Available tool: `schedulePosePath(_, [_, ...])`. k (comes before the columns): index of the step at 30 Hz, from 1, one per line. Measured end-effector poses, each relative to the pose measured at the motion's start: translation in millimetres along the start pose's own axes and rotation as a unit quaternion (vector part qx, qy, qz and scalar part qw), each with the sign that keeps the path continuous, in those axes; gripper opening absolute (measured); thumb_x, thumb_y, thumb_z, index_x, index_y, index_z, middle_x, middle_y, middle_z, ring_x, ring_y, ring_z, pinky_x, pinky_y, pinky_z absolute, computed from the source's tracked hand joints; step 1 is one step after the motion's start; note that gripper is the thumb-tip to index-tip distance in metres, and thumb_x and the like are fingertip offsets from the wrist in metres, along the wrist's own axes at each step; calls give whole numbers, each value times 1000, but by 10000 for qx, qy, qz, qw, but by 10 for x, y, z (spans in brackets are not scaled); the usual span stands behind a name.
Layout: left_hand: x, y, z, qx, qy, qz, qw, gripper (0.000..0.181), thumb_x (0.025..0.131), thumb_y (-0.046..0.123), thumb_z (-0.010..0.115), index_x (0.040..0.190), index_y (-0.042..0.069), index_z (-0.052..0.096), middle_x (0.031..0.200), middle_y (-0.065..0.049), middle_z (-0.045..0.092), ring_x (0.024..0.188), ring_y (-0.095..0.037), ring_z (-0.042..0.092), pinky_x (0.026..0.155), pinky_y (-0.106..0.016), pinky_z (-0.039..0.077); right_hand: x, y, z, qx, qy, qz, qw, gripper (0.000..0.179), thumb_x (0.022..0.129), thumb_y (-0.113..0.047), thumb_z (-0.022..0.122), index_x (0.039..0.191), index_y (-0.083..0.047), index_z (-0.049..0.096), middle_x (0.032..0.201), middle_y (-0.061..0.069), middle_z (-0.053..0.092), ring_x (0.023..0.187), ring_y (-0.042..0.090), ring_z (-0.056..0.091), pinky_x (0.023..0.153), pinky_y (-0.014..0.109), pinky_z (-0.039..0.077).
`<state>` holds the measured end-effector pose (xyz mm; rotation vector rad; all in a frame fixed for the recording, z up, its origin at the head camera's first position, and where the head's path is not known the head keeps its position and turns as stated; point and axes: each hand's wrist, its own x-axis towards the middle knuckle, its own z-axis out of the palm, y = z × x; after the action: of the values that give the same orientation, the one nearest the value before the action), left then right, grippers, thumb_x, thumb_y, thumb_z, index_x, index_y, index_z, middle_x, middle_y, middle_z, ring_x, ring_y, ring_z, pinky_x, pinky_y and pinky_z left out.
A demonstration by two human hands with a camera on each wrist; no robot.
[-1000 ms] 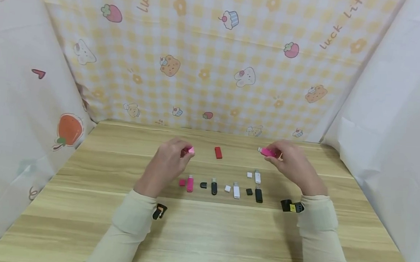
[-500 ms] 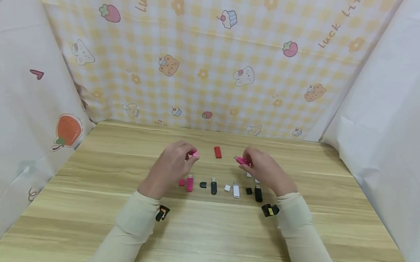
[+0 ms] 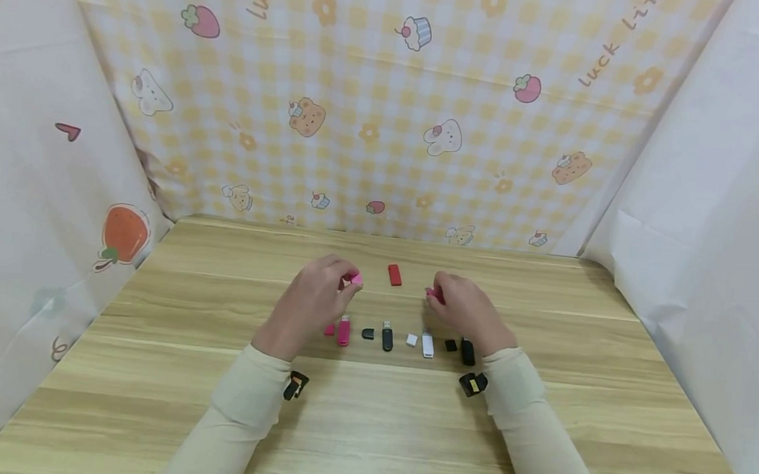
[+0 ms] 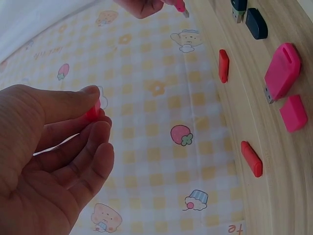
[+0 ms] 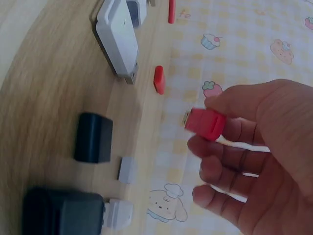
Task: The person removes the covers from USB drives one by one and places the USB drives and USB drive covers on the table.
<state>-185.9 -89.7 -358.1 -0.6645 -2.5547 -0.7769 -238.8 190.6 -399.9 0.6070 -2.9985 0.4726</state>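
My left hand (image 3: 313, 294) pinches a small pink cap (image 3: 356, 280) between thumb and index finger, above the table. In the left wrist view this cap (image 4: 94, 110) is mostly covered by the fingertips. To the right, my right hand (image 3: 463, 307) holds a pink USB stick (image 5: 205, 122) between thumb and fingers, its metal plug (image 5: 186, 118) bare. The left wrist view shows that plug at the lower end of the stick (image 4: 180, 6). The two hands are apart, with a red USB stick (image 3: 394, 275) lying on the table between and beyond them.
Nearer the front lie a pink USB stick (image 3: 344, 332), a black one (image 3: 387, 337), a white one (image 3: 428, 345) and another black one (image 3: 467, 352), each with its cap beside it. Another red stick (image 4: 252, 159) and a second white stick (image 5: 120, 214) appear in the wrist views.
My right hand has come left and a little nearer with the pink USB stick, whose plug has turned. My left hand has shifted slightly right, still pinching the cap.
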Motion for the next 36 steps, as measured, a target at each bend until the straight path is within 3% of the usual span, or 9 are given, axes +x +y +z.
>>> schedulePosePath(18, [-17,17,28,68,-90,27,9999,15,97,9,81,105,-3,78,103,-12,77,81,-20,70,71,-30,63,70,-128,200,-88,-328,443,9984,26,102,-8,62,76,-11,56,67,1,49,62,16,46,57,28,37])
schedulePosePath(36, [-11,24,45,187,-265,-115,9994,15,98,12,81,105,-1,79,104,-12,77,82,-20,68,73,-31,63,114,-146,293,-146,-751,516,9957,19,103,-8,64,86,-5,70,73,3,62,63,15,54,57,25,43])
